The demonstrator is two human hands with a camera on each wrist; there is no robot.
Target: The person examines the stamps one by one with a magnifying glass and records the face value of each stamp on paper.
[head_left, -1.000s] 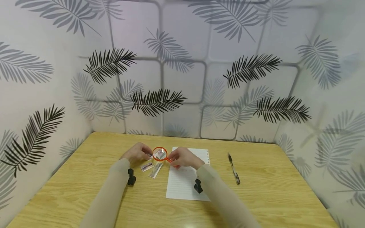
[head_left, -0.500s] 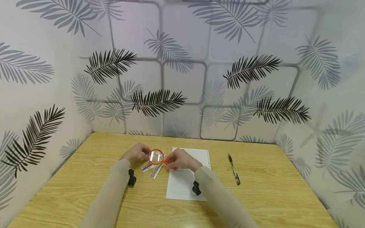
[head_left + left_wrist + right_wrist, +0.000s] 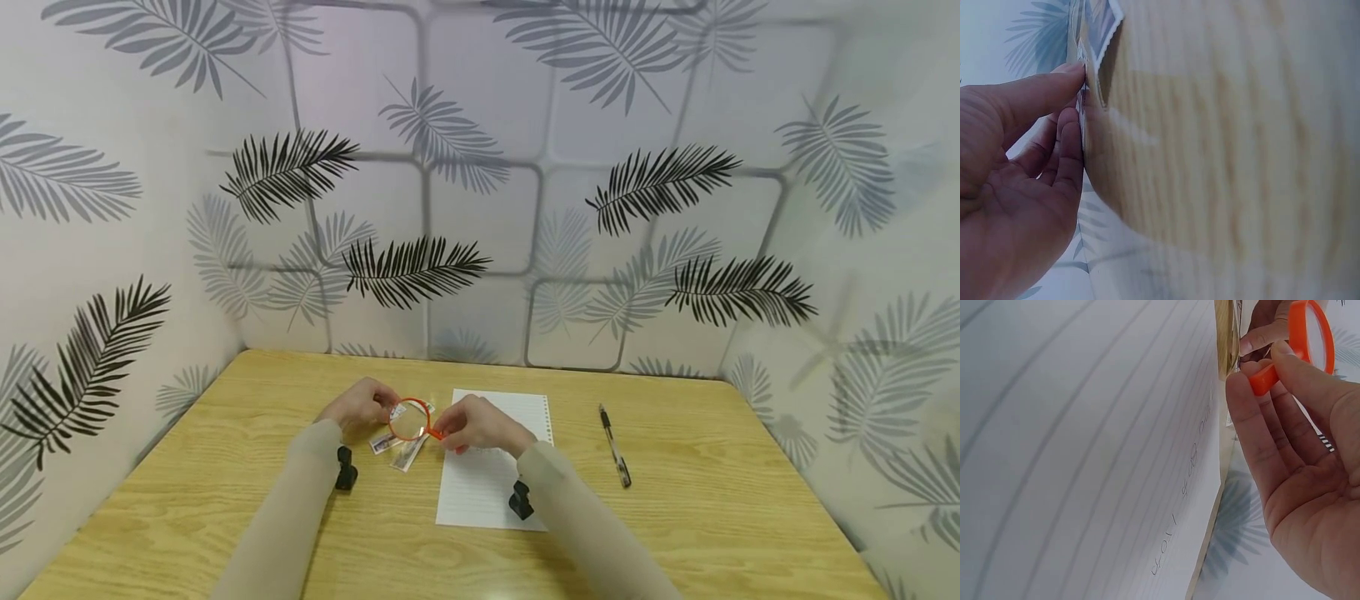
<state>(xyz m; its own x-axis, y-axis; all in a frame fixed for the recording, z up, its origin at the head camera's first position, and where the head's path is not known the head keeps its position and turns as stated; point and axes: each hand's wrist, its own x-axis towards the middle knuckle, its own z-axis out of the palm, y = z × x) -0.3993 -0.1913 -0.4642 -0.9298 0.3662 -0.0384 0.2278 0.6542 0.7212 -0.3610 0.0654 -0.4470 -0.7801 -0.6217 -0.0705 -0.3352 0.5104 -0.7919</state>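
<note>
My right hand (image 3: 480,423) pinches the handle of an orange-rimmed magnifying glass (image 3: 409,419) between thumb and fingers. In the right wrist view the magnifying glass handle (image 3: 1264,379) shows between the thumb and index finger. The lens is over the small stamps, close to the left fingertips. With thumb and fingertips, my left hand (image 3: 362,402) pinches a postage stamp (image 3: 1102,28) by its edge; its toothed white border shows in the left wrist view. Two more stamps lie in front of the lens: a purplish stamp (image 3: 382,442) and a longer pale one (image 3: 408,455).
A lined sheet of paper (image 3: 487,492) lies under the right hand, with handwriting (image 3: 1185,481) on it. Farther right a black-capped pen (image 3: 617,450) rests on the wooden table (image 3: 712,467). Leaf-patterned walls (image 3: 480,208) enclose the back and sides.
The magnifying glass has shifted left and slightly nearer to me, toward the left fingertips. My left hand has stayed nearly still, keeping its pinch on the stamp.
</note>
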